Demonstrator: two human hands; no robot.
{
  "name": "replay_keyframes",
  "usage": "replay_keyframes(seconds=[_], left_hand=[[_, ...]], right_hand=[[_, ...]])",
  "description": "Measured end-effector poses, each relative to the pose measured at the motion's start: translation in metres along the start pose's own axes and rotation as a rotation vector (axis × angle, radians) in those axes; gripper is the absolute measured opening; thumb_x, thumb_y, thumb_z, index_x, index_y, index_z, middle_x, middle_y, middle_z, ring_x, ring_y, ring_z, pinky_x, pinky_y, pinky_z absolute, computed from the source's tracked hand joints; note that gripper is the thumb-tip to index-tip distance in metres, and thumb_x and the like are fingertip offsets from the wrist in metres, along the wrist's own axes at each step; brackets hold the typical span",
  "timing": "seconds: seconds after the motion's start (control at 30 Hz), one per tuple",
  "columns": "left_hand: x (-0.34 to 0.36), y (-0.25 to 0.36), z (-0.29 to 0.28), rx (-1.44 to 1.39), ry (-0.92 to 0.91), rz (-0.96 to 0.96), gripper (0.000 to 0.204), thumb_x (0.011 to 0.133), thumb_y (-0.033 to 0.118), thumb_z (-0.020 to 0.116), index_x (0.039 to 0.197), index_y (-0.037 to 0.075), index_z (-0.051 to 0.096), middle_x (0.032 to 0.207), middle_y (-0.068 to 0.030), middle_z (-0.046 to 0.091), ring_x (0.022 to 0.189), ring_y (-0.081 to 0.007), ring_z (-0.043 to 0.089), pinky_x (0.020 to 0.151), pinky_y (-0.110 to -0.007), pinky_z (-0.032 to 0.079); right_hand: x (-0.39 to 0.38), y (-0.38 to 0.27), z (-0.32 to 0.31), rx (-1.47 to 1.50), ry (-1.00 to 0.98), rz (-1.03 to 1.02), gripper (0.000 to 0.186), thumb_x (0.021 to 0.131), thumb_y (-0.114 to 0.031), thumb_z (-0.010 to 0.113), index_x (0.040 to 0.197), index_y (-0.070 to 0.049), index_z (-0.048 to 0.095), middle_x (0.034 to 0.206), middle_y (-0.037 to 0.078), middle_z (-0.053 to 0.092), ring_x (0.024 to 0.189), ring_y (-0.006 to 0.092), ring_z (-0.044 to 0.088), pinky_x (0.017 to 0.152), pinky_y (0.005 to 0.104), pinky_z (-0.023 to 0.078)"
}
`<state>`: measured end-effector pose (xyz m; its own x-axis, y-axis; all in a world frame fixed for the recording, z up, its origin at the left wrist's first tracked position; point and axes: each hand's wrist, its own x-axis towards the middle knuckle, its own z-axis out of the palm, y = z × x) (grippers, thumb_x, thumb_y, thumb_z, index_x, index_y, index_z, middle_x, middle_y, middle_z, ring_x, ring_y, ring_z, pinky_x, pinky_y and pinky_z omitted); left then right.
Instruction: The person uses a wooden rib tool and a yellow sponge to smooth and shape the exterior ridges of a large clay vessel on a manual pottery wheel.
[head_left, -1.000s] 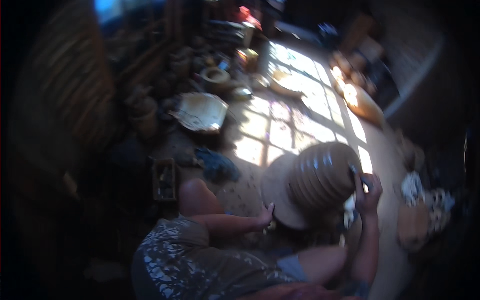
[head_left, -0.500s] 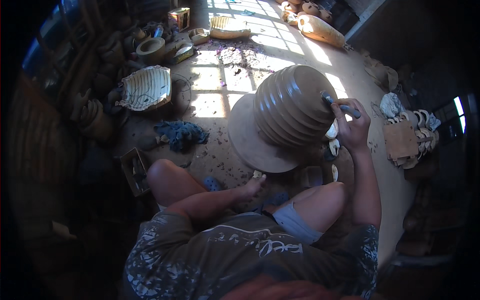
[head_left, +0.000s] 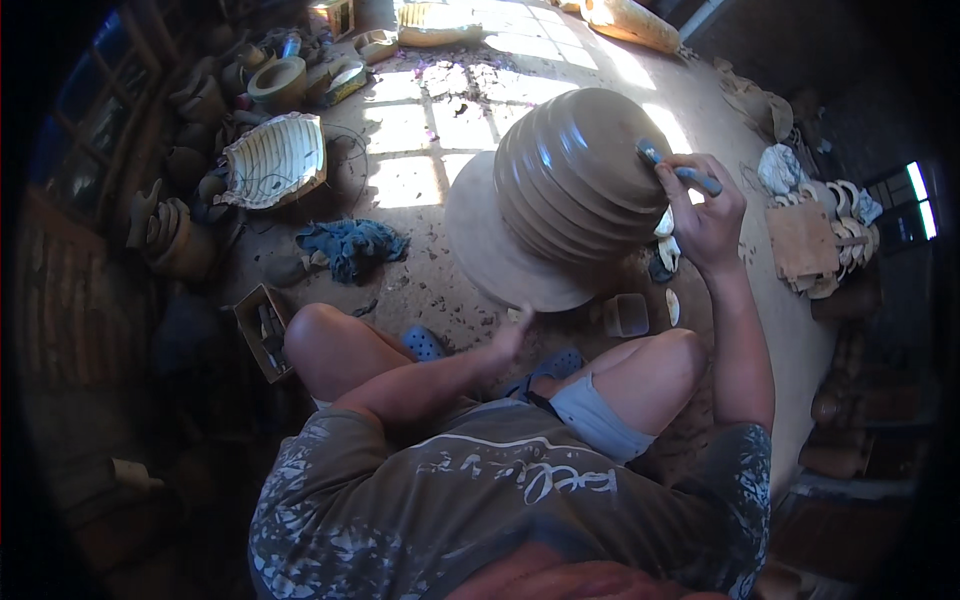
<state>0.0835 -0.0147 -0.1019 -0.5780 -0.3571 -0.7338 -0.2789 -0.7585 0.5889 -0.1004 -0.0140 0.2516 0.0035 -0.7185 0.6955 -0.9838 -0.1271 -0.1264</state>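
Note:
A large grey-brown clay vessel (head_left: 568, 175) with stacked rounded ridges and a shiny surface sits on a round turntable (head_left: 480, 262) in front of me. My right hand (head_left: 708, 222) grips a blue-grey handled tool (head_left: 698, 180), its tip against the vessel's upper right side. At the turntable's front edge is my left hand (head_left: 508, 340), slightly blurred, fingers stretched toward the rim with nothing visible held. My crossed legs and blue clogs (head_left: 423, 343) are just below the turntable.
A wooden tool box (head_left: 250, 340), blue cloth (head_left: 350, 250), white ribbed mould (head_left: 275, 160) and several pots (head_left: 280, 85) lie left. Right are a small plastic tub (head_left: 625, 315) and stacked clay pieces (head_left: 800, 242). Behind are sunlit debris (head_left: 455, 85) and a long clay vessel (head_left: 625, 20).
My view has shifted, so the floor and objects sit higher in frame than before. My right hand stays on the tool at the vessel, while my left hand remains near the turntable's rim, now slightly blurred.

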Motion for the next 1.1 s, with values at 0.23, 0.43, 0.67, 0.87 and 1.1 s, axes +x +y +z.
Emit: replay_keyframes(seconds=[0.23,0.43,0.67,0.87,1.1], left_hand=[[0.079,0.072,-0.091,-0.288,0.169,0.406,0.087,0.106,0.066,0.026,0.157,-0.004,0.024,0.16,-0.0256,0.036,0.145,-0.0358,0.04,0.121,-0.045,0.03],[0.008,-0.007,-0.012,0.095,-0.2,-0.127,0.099,0.098,0.078,0.034,0.163,0.005,0.019,0.166,-0.0207,0.028,0.147,-0.0427,0.035,0.117,-0.056,0.034],[0.091,0.057,-0.119,-0.224,0.284,0.477,0.085,0.104,0.07,0.03,0.16,0.007,0.029,0.156,-0.0191,0.046,0.141,-0.0343,0.046,0.116,-0.054,0.034],[0.01,-0.022,-0.014,0.174,-0.228,-0.022,0.08,0.105,0.068,0.027,0.16,0.01,0.029,0.157,-0.0196,0.044,0.143,-0.0358,0.044,0.115,-0.056,0.037],[0.054,0.095,-0.081,-0.416,0.063,0.472,0.083,0.107,0.067,0.018,0.161,0.004,0.026,0.163,-0.017,0.035,0.15,-0.0333,0.035,0.121,-0.045,0.033]], right_hand=[[-0.003,-0.007,0.002,0.065,0.06,0.034,0.008,0.091,-0.009,0.077,0.093,-0.002,0.073,0.085,0.01,0.072,0.074,0.0244,0.07,0.067,0.0334,0.053],[-0.044,0.019,0.0,0.342,0.369,0.414,0.017,0.096,-0.016,0.075,0.104,0.0,0.075,0.094,0.007,0.078,0.083,0.0133,0.071,0.078,0.03,0.055],[-0.111,0.047,0.036,0.355,0.454,0.558,0.021,0.098,-0.016,0.072,0.111,0.0,0.075,0.1,0.008,0.076,0.093,0.0133,0.07,0.081,0.0326,0.056],[-0.16,0.016,0.046,0.343,0.528,0.677,0.013,0.101,-0.012,0.067,0.107,-0.002,0.073,0.11,0.007,0.073,0.097,0.0133,0.067,0.089,0.0268,0.05],[-0.192,-0.005,0.064,0.389,0.673,0.655,0.012,0.099,-0.01,0.069,0.107,-0.001,0.073,0.109,0.004,0.073,0.097,0.0096,0.065,0.088,0.0235,0.05]])
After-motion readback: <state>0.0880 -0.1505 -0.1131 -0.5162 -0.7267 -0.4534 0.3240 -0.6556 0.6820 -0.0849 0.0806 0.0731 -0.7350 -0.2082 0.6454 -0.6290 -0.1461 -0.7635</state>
